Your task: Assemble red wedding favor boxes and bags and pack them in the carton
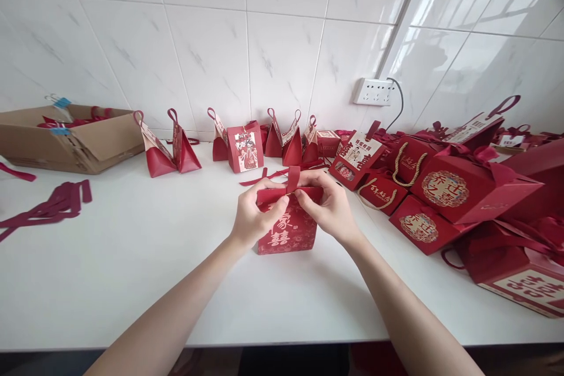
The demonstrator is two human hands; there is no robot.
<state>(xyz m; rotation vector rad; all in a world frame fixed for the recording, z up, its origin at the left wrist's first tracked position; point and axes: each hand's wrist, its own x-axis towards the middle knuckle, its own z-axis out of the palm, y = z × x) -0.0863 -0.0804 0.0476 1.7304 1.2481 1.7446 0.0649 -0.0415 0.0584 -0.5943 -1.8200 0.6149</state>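
Note:
A small red gift box (288, 234) with gold characters stands upright on the white table (132, 270), right in front of me. My left hand (254, 215) pinches the box's top flap at its left side. My right hand (328, 204) pinches the top at the right, fingers curled by the red ribbon tab (293, 178) that sticks up from the middle. Both hands are closed on the box's upper edge.
Several finished red pouch-shaped boxes (183, 150) line the tiled wall. A brown cardboard carton (73, 141) sits at the far left, with loose red ribbons (53, 202) before it. Larger red gift boxes (462, 188) pile up on the right. A wall socket (374, 91) hangs above.

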